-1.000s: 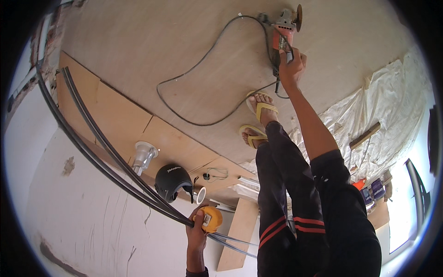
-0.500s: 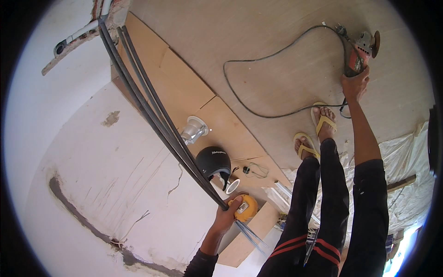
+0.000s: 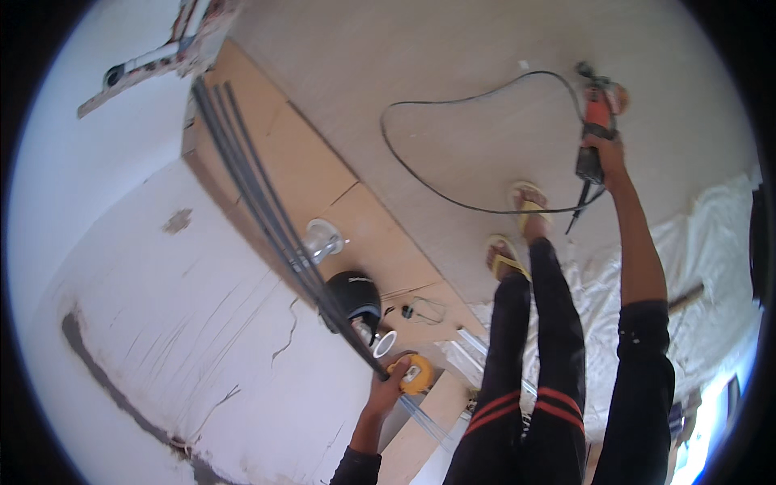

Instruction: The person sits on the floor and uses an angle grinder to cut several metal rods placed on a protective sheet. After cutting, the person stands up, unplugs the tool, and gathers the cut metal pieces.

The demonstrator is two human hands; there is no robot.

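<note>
My left hand (image 3: pixel 382 396) is closed around the lower end of several long dark grey pipes (image 3: pixel 252 190), which slant up and left past the wall. Held in the same grip is a yellow rounded case (image 3: pixel 419 373) that looks like a tape measure. Thin bluish rods (image 3: pixel 424 418) stick out below that hand. Over on the right, my right hand (image 3: pixel 610 158) grips a red and black angle grinder (image 3: pixel 596 113) by its body, its disc end away from me. A black power cord (image 3: pixel 485 212) loops from the grinder across the floor, with its plug near the grinder's head.
A black helmet (image 3: pixel 356 295), a silver lamp fitting (image 3: pixel 322 240) and a white ring (image 3: pixel 385 344) rest on the brown boards (image 3: pixel 372 218) along the wall. Plastic sheeting (image 3: pixel 703 226) covers the floor at right. Pipework (image 3: pixel 145 63) juts from the wall at far left.
The grinder has turned more upright and shifted left and a little lower. The pipes' far ends have dropped away from the wall pipework. The whole view has shifted slightly.
</note>
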